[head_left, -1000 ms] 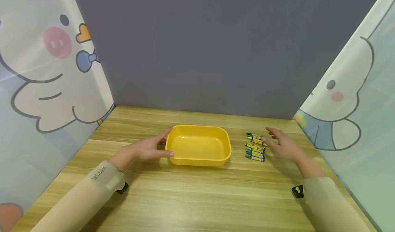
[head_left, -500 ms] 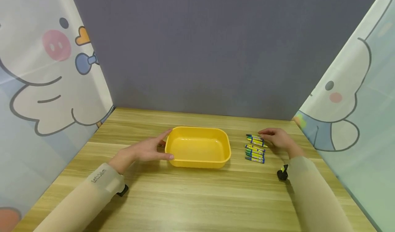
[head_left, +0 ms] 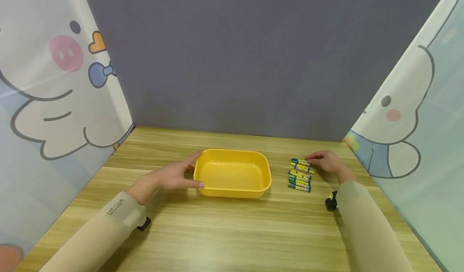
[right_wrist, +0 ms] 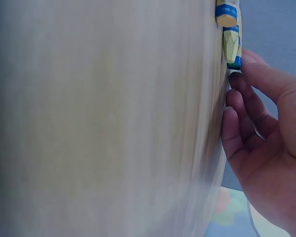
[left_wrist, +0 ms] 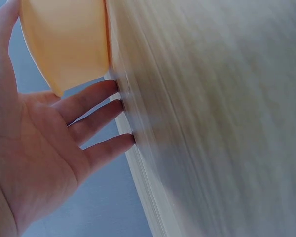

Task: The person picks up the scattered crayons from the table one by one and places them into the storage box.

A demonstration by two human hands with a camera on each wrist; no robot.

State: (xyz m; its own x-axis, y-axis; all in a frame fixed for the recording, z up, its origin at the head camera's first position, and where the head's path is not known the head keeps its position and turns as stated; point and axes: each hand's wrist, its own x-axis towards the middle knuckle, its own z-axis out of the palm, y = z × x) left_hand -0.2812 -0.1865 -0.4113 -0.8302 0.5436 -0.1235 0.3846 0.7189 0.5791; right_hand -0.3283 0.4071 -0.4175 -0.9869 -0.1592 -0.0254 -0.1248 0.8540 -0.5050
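Observation:
A shallow yellow plastic tray [head_left: 232, 193] stands in the middle of the wooden table. Across its left end spreads my left hand [head_left: 169, 176], thumb at the near rim and index finger at the far left corner; its other fingertips reach down to the tabletop in the left wrist view. To the right of the tray lies a column of several crayons [head_left: 299, 180] in yellow and blue wrappers. At the far end of that column, my right hand [head_left: 327, 161] pinches the right end of a crayon [head_left: 299, 161] with a green tip. A yellow-tipped crayon [head_left: 302, 168] lies just nearer.
A grey panel [head_left: 232, 62] rises behind the table [head_left: 232, 231]. Cartoon-printed sheets stand on the left [head_left: 61, 103] and right [head_left: 427, 143] sides. Each wrist wears a small black camera mount [head_left: 331, 201].
My right hand has come in leftward and taken the end of the farthest crayon, which has shifted slightly right. The left hand and tray have stayed in place.

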